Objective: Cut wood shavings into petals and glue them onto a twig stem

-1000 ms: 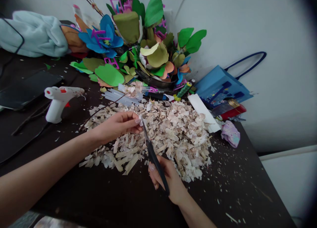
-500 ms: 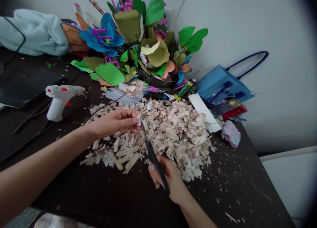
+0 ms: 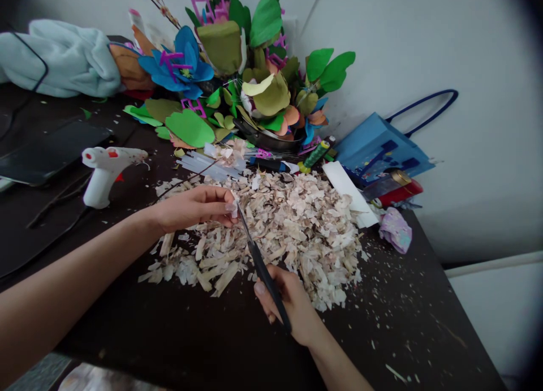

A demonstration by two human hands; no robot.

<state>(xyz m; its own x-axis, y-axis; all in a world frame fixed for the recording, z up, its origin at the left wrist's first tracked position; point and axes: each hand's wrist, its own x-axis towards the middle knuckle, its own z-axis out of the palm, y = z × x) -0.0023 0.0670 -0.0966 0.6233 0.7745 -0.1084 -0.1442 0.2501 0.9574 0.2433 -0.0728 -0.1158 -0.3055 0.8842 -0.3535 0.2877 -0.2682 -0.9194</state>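
Observation:
My left hand [image 3: 197,209] pinches a small pale paper scrap [image 3: 235,210] between thumb and fingertips. My right hand [image 3: 292,306] is wrapped round the handles of black-handled scissors [image 3: 263,269]. Their blades point up and to the left, and the tip touches or nearly touches the scrap; whether the blades are parted I cannot tell. Below both hands a wide heap of pale, cream and brownish paper-like shreds [image 3: 314,232] covers the middle of the dark table [image 3: 169,334].
A white glue gun [image 3: 102,173] stands at the left, near a dark flat device [image 3: 55,150]. Behind the heap lie glue sticks [image 3: 207,166], a green thread spool [image 3: 316,156] and colourful craft flowers [image 3: 271,94]. A blue bag [image 3: 382,145] and crumpled purple wad [image 3: 395,230] lie right.
My left hand has shifted very slightly to the left with the scrap, and the scissor tip has moved slightly left with it. My right hand stays almost in place.

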